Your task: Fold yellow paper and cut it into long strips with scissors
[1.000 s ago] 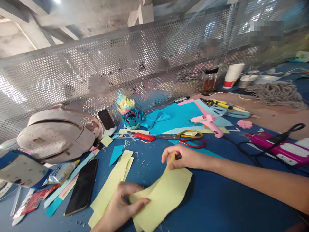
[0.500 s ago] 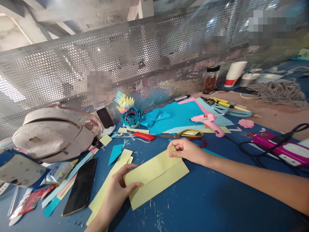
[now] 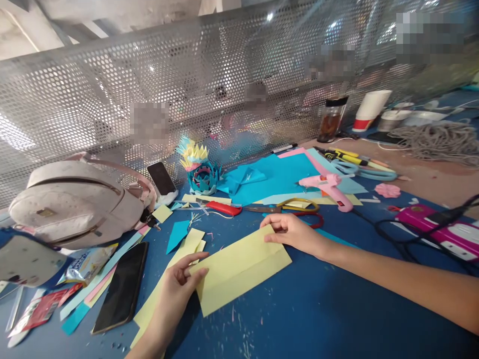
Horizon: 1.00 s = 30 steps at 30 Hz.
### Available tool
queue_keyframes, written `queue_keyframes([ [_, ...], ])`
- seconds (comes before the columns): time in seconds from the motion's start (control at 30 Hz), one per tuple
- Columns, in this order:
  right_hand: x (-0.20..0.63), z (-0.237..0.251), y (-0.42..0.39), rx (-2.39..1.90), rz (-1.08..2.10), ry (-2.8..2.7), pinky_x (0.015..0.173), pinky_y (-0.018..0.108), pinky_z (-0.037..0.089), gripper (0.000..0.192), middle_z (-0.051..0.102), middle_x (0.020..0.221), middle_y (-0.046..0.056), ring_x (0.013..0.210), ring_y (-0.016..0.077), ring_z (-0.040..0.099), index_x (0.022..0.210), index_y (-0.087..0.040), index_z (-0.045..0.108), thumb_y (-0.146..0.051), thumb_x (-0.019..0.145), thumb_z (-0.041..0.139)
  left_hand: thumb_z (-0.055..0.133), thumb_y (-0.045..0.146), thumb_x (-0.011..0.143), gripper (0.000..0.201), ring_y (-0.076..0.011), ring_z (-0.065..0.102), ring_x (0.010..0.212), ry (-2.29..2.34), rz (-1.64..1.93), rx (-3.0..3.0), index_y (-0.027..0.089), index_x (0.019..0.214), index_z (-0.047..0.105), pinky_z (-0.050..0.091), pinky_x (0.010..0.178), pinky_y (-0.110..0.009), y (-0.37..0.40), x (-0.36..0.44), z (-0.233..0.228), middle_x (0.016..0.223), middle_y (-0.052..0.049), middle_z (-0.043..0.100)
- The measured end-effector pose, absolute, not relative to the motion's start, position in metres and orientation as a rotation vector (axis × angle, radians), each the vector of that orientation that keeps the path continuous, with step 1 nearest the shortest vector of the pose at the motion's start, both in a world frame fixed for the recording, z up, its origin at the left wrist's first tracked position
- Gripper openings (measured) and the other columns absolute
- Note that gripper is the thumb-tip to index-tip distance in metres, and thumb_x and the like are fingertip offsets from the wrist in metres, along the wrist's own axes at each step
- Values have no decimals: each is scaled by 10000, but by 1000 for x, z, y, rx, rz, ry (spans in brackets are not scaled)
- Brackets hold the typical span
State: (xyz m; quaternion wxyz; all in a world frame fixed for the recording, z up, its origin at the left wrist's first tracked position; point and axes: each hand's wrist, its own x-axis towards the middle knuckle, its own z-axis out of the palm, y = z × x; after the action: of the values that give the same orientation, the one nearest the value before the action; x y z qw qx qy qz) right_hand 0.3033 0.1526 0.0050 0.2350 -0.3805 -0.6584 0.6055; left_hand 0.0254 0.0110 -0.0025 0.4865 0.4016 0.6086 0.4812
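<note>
A pale yellow sheet of paper slants across the blue table in front of me. A faint crease or edge runs lengthwise across it. My left hand pinches its left end between thumb and fingers. At the upper right corner, my right hand grips the sheet, thumb on top and fingers curled. Under my left wrist and beside it lie long yellow paper strips. Just beyond my right hand are yellow-handled scissors and a red box cutter.
A pink glue gun rests on blue paper, its cord trailing to a magenta power strip. Leftward are a black phone, a pale backpack and snack wrappers. A paper-petal craft stands at the back, before a perforated metal screen.
The distinct overlapping edge across the yellow paper now shows only as a faint line. My left thumb has moved up toward the sheet's upper left corner. The view has shifted slightly.
</note>
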Motion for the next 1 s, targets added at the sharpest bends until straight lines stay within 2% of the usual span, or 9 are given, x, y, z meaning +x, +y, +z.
queue_keyframes([
  [0.07,303,6,153,-1056,1683,-1786,677,290,484,478,734,838,52,786,204,680,862,-176,591,-547,651,807,822,500,697,581,-161,663,567,1467,1160,980,140,1139,712,487,552,-198,12,23,-3,502,46,625],
  [0.17,303,8,153,-1059,1675,-1773,682,291,482,483,729,817,46,781,201,675,827,-177,592,-563,640,815,805,532,704,610,-187,693,620,1463,1126,967,130,1153,713,521,588,-229,13,18,-5,597,4,707],
  [0.27,303,8,153,-1072,1653,-1767,673,294,479,499,728,814,48,783,210,671,810,-181,597,-572,609,832,805,542,700,587,-212,724,695,1426,1121,902,137,1118,725,566,662,-272,14,16,-7,721,-39,770],
  [0.37,303,8,153,-1090,1643,-1776,668,296,477,502,728,815,54,785,214,668,803,-182,608,-591,611,825,815,527,696,544,-211,730,690,1408,1130,868,142,1073,735,581,679,-286,14,16,-8,731,-44,780],
  [0.57,303,6,154,-1075,1651,-1764,661,286,468,464,720,788,45,752,194,654,795,-176,618,-548,623,834,808,530,701,538,-232,737,735,1446,1121,895,131,1054,735,576,661,-279,14,16,-9,723,-55,775],
  [0.77,302,7,153,-1084,1655,-1753,673,286,464,445,720,787,43,761,196,655,799,-173,626,-518,621,844,806,526,707,513,-215,723,718,1444,1133,918,144,1045,754,568,659,-260,13,16,-8,672,-30,745],
  [1.0,302,5,154,-1062,1655,-1763,650,282,459,455,721,781,43,751,195,656,795,-179,612,-551,636,821,735,587,751,636,-161,616,569,1528,1072,1052,142,1205,725,501,561,-236,13,12,-14,540,17,619],
])
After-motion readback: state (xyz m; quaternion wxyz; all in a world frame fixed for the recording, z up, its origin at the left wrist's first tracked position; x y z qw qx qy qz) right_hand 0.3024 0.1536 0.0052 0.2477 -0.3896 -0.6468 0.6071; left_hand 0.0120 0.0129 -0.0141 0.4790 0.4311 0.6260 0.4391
